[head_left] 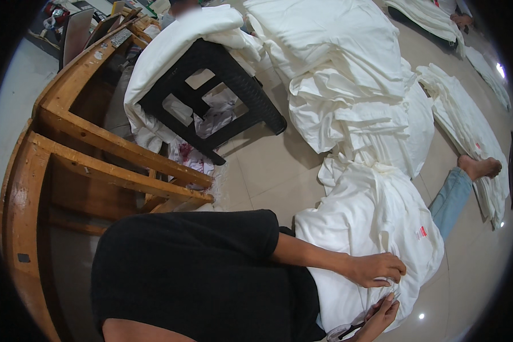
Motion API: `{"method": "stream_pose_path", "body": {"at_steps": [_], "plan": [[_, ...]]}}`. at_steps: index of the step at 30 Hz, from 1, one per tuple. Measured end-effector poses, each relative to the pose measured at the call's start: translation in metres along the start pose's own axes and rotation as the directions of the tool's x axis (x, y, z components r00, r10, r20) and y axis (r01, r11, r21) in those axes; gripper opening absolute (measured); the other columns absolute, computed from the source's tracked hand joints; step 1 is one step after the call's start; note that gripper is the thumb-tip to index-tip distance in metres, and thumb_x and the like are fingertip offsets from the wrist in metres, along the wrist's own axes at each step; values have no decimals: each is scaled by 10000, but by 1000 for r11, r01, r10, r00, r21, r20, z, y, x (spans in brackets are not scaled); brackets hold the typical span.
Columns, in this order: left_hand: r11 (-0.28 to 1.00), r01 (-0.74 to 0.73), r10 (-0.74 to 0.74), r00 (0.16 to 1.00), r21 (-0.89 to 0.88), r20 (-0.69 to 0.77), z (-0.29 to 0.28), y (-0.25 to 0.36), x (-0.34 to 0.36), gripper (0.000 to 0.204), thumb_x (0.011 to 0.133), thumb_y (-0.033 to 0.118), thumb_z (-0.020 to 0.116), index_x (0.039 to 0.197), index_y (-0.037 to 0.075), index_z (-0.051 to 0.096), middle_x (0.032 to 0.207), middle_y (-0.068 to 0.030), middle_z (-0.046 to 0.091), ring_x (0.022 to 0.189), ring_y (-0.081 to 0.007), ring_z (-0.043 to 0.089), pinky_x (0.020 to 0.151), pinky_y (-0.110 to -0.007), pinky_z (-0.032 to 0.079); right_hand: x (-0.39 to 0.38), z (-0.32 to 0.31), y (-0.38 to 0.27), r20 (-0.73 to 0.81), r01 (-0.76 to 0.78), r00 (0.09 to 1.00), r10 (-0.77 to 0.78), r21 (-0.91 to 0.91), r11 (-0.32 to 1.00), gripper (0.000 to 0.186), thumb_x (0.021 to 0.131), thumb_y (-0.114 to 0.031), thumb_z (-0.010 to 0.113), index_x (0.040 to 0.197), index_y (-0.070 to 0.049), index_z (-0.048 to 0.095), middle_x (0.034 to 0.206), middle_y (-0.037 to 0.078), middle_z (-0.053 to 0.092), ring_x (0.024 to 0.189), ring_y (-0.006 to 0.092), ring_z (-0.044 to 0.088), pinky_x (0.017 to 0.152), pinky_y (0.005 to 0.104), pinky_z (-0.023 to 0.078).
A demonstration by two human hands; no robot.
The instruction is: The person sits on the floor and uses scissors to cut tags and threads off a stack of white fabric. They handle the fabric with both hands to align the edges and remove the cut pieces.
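Has wooden furniture (105, 139) at left, then a black stool (242, 80) farther off, draped with white cloth (211, 23). Holds white fabric (359, 199), spread from far to near right, with the left hand (376, 269), grip clamped on a fold, and the right hand (386, 310), grip clamped just nearer. Rests a bare foot (480, 167) at right against a folded white pile (467, 122).

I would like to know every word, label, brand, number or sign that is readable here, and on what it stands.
No text is readable.
Small red-and-white label on the loose white cloth under the left hand: too small to read.
Small red label on the long folded white cloth at right: too small and blurred to read.
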State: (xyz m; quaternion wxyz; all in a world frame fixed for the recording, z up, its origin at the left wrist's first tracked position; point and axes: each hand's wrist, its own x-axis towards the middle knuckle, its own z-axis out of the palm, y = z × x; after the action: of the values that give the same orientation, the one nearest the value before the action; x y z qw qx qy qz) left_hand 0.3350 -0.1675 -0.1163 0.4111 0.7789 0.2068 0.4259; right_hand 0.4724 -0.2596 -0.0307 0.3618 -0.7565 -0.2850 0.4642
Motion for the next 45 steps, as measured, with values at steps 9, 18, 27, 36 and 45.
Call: {"method": "stream_pose_path", "body": {"at_steps": [9, 18, 27, 36, 45], "plan": [[1000, 3, -3, 991, -5, 135, -4, -18, 26, 160, 685, 157, 805, 752, 85, 679, 979, -60, 574, 944, -241, 592, 803, -401, 450, -2, -7, -17, 32, -120, 993, 116, 176, 977, 171, 1015, -179, 481, 883, -94, 550, 675, -41, 458, 518, 46, 352, 447, 197, 278], [942, 323, -274, 896, -90, 350, -22, -13, 57, 145, 717, 213, 773, 794, 94, 740, 746, -34, 694, 707, -241, 661, 638, -363, 484, 3, -12, -4, 126, -73, 990, 58, 115, 991, 166, 1025, -209, 478, 927, -95, 549, 660, -39, 449, 517, 44, 358, 442, 199, 285], [987, 152, -134, 955, -48, 264, -12, -7, 55, 145, 776, 238, 738, 798, 98, 708, 747, -28, 693, 689, -245, 656, 620, -377, 476, 12, -10, -4, 164, 74, 984, -65, -48, 996, 336, 1017, -352, 515, 888, -45, 559, 681, -35, 448, 555, 59, 367, 469, 217, 280], [981, 158, -136, 974, -111, 182, -9, -7, 49, 144, 782, 224, 738, 782, 89, 689, 714, -31, 681, 646, -255, 644, 583, -374, 463, 14, -5, 2, 116, 124, 987, -110, -123, 985, 383, 1019, -362, 502, 843, -26, 560, 655, -21, 446, 547, 72, 369, 469, 232, 289], [983, 154, -138, 979, -102, 150, -8, -5, 49, 143, 784, 226, 742, 777, 93, 688, 703, -30, 682, 638, -255, 644, 577, -375, 463, 10, -4, -6, 81, 111, 992, -98, -171, 979, 390, 1015, -368, 508, 844, -19, 544, 657, -8, 448, 547, 84, 366, 467, 250, 301]]}}
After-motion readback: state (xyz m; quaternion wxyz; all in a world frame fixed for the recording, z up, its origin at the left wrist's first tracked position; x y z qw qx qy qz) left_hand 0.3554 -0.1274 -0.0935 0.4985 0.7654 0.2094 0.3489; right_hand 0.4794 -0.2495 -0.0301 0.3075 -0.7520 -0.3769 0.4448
